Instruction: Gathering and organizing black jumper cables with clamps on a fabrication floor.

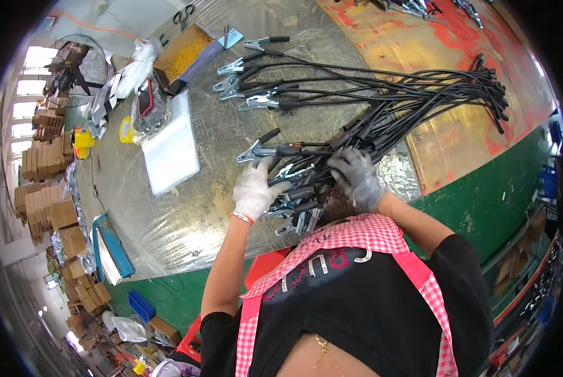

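Observation:
My left hand [254, 190], in a white knit glove, is at the near pile of metal spring clamps [289, 226] with black handles. Its thumb and fingers close around a clamp at the pile's left side. My right hand [358, 179], in a greyer, soiled glove, curls its fingers over the black cables [382, 122] just behind those clamps. One clamp [253, 152] with a raised black handle lies just beyond my left fingers. Farther off, several more cable clamps [259, 102] lie spread apart, their cables running right into the bundle.
A clear plastic sheet stack [171, 154], yellow tape roll [126, 130] and red-and-black device [145, 98] lie left on the metal-topped table [218, 223]. An open box [186, 55] of small yellow pieces stands behind. Red-stained cardboard [445, 151] covers the right side. A blue binder [113, 250] sits at the left edge.

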A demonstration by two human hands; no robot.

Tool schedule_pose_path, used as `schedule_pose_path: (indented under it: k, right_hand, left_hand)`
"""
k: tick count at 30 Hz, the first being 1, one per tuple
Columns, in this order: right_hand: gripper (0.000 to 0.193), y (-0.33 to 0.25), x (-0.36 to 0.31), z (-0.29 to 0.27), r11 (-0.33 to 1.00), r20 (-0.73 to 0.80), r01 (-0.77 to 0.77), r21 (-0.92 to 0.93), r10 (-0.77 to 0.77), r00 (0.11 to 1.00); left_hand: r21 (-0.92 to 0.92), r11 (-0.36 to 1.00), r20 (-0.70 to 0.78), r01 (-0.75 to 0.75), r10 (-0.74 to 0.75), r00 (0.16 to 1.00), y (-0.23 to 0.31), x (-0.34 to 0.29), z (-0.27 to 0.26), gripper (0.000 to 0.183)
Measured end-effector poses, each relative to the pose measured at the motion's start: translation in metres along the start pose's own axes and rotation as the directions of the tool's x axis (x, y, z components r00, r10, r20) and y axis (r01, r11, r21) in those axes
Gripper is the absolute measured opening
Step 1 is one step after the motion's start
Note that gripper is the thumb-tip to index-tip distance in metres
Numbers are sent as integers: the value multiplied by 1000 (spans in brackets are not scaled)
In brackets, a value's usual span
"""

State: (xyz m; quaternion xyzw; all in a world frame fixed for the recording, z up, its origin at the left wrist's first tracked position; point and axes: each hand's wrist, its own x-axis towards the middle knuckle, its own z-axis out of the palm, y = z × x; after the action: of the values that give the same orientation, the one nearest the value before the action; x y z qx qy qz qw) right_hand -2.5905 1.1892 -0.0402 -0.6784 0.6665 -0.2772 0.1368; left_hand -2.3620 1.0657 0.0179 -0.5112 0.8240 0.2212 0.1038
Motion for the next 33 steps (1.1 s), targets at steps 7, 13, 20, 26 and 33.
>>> schedule_pose_path:
  k: [7, 13, 20, 26, 33]
  right_hand:
    - [37, 17, -107, 51, 327, 404, -616, 716, 526, 749]
    - [44, -2, -66, 53, -211, 554, -547, 810, 583, 595]
    - [35, -5, -18, 64, -661, 753, -434, 613, 322, 574]
    - [38, -10, 0, 80, -781, 737, -447, 437, 27, 675]
    - [42, -34, -13, 5, -775, 671, -348, 527, 128, 731]
  left_hand:
    - [173, 915, -201, -365, 395, 896, -12, 51, 14, 92]
    - [356, 850, -134, -388, 457, 879, -16, 79, 19, 78]
    - [357, 898, -85, -259, 307, 948, -19, 90, 25, 54]
    - [308, 897, 84, -318, 308, 948, 2, 85, -6, 45]
    - [144, 900, 530, -411, 280, 800, 21, 75, -68, 54]
